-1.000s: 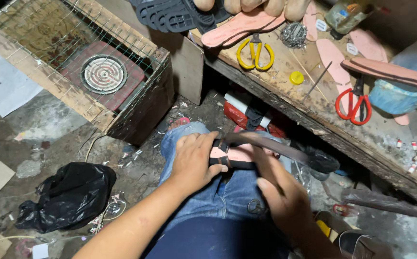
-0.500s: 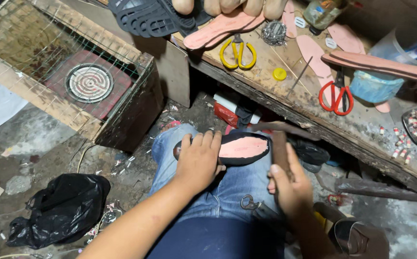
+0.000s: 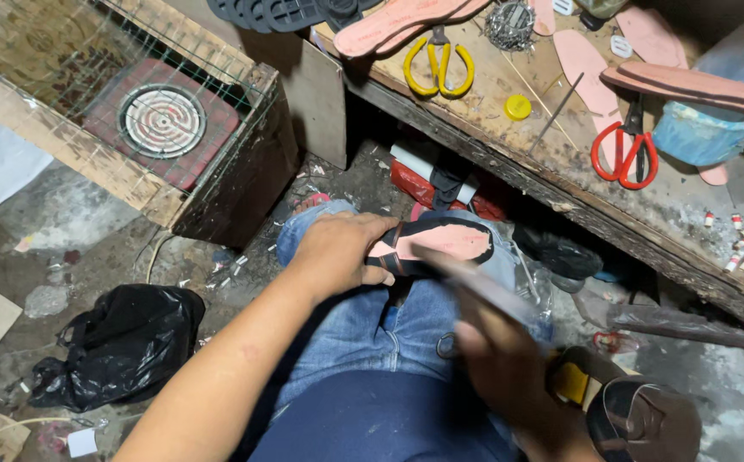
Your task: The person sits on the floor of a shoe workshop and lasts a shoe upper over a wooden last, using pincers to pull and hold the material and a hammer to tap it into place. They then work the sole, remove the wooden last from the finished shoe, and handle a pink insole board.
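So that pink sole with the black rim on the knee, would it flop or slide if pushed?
The pink sole looks thin and flat, so probably light and bendy. The left hand pins its heel end on the jeans; unpinned, it could likely slide off.

Right hand [image 3: 509, 368] and its tool [image 3: 474, 287] motion-blurred

Over my lap there is open room between the wire-covered wooden crate [image 3: 132, 128] on one side and the desk [image 3: 560, 184] edge on the other. My left hand [image 3: 337, 248] and the sandal sole [image 3: 440, 244] it grips fill the middle of that gap, and my blurred right hand [image 3: 509, 376] crosses below it with a long flat tool [image 3: 474, 282]. A black plastic bag [image 3: 124, 342] lies on the floor beside my left arm. Yellow scissors [image 3: 440, 64] and red scissors [image 3: 624, 150] crowd the desk.
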{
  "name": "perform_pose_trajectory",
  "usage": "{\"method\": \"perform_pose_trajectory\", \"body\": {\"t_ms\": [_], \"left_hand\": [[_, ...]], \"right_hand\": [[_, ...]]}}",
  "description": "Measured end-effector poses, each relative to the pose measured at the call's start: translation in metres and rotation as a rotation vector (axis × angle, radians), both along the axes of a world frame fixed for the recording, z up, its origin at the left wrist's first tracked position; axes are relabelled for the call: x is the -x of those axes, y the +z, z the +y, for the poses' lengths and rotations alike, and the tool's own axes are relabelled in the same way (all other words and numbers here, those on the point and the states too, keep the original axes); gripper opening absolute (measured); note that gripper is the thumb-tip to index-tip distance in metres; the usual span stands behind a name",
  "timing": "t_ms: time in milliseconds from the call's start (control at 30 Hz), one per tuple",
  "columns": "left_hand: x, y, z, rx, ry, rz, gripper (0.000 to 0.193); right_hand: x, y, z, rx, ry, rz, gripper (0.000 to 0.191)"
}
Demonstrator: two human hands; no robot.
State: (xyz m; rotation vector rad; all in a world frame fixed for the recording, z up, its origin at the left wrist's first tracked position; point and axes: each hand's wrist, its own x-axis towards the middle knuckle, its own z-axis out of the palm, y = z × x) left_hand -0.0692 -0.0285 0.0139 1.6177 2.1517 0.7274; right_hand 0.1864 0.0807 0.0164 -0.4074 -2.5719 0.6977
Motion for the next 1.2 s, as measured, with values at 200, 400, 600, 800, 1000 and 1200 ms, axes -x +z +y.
{"method": "perform_pose_trajectory", "body": {"t_ms": [200,400,600,800,1000,1200], "left_hand": [[-0.001,-0.002,-0.002,-0.01,-0.025,0.013,0.08],[0.002,0.0,0.004,0.113,-0.017,0.062,0.082],[0.005,-0.006,0.01,0.255,0.014,0.049,0.084],[-0.033,-0.011,0.004,0.009,0.116,0.467,0.075],[-0.018,0.003,-0.008,0.054,0.115,-0.101,0.084],[-0.02,-0.013,-0.033,-0.284,-0.078,-1.638,0.08]], "right_hand": [[-0.007,0.014,0.005,0.076,0.073,-0.129,0.033],[0.001,0.0,-0.001,0.408,-0.199,-0.231,0.051],[-0.007,0.01,0.007,0.467,-0.356,-0.141,0.057],[-0.01,0.0,0.025,0.709,-0.449,0.158,0.063],[-0.021,-0.015,0.096,0.103,-0.417,0.143,0.062],[-0.027,-0.01,0.172,-0.281,-0.59,-0.115,0.065]]}}
